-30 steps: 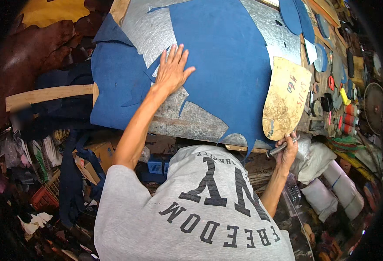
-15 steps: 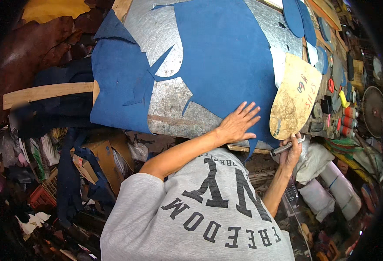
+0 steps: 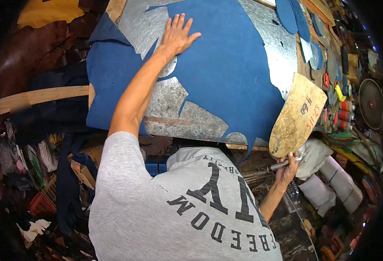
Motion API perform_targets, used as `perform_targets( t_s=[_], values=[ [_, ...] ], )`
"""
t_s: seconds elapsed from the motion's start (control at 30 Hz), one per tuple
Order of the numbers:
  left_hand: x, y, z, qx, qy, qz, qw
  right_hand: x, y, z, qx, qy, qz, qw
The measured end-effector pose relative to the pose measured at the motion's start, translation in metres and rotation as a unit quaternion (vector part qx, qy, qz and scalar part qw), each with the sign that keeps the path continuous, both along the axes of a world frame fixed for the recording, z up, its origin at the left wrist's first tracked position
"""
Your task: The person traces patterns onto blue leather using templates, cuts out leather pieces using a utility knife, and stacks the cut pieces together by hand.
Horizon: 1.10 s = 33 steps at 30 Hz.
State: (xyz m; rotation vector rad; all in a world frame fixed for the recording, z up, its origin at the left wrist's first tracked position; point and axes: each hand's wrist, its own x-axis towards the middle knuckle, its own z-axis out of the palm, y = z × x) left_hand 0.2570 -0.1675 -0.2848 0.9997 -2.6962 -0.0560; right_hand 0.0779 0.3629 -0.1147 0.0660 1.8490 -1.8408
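A large blue sheet, leather-like with a ragged cut edge, lies over a scratched metal worktop. My left hand rests flat near its upper left edge, fingers spread, holding nothing. Down at the front right, my right hand is closed. Between its fingertips it pinches the lower end of a tan, rounded template with handwritten marks. A slim silver pen-like tool is gripped in the same hand; its exact kind is unclear. The template stands out past the sheet's right edge.
Another blue piece hangs over the worktop's left end, beside a wooden strip. Bare metal shows between the pieces. Blue cut-outs, red thread spools and a round fan-like disc are on the right.
My left hand has slid from the sheet's lower edge up and leftward to its upper left. My right hand has come slightly lower with the template and silver tool.
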Motion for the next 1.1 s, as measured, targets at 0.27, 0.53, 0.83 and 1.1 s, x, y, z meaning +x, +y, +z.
perform_targets(
  t_s=[0.27, 0.53, 0.83, 1.1],
  values=[
    [-0.056, 0.286, 0.067, 0.225, 0.064, -0.345, 0.909, 0.004, 0.002, 0.002, -0.044, -0.023, -0.024, 0.998],
    [0.007, 0.323, 0.079, 0.357, 0.177, -0.438, 0.806, 0.006, -0.026, 0.006, -0.109, -0.006, -0.016, 0.994],
    [0.033, 0.246, 0.084, 0.211, 0.119, -0.189, 0.952, 0.027, -0.045, -0.035, 0.155, -0.021, 0.172, 0.973],
    [0.014, 0.231, 0.089, 0.188, 0.057, -0.18, 0.964, 0.038, 0.033, -0.007, 0.195, -0.02, 0.158, 0.968]
  ],
)
